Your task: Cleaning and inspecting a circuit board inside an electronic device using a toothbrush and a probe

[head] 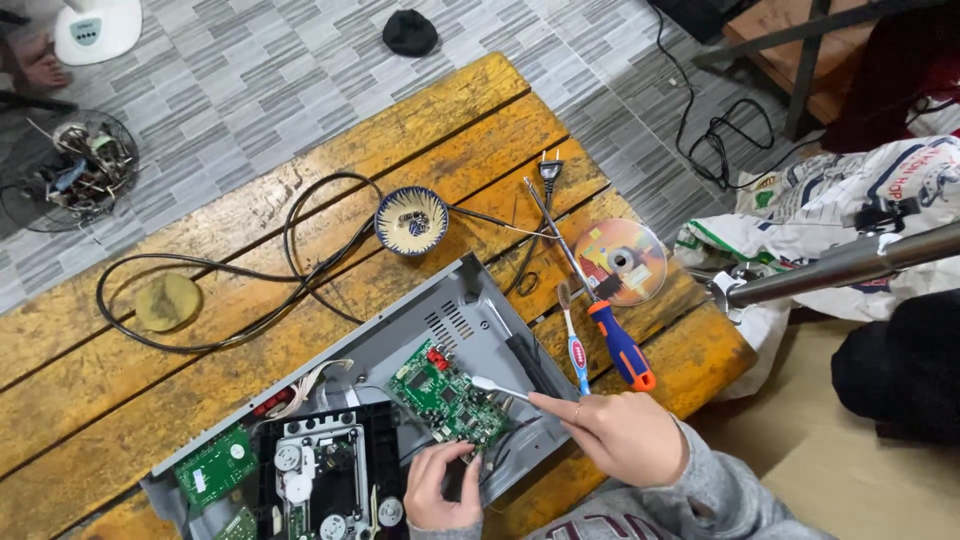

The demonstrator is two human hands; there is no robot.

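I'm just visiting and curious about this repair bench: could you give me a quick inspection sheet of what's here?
Surface: worn yellow wooden table.
Job's things: opened grey disc player; green circuit board; white brush touching it.
Clutter: blue-patterned bowl, disc, orange-blue screwdriver, toothbrush, round tan pad.
Grippers: right hand holds the brush; left hand steadies the board's edge.
Cables: black power cord looped on the table, plug free.
Surroundings: tiled floor, wire basket of parts, printed sack.
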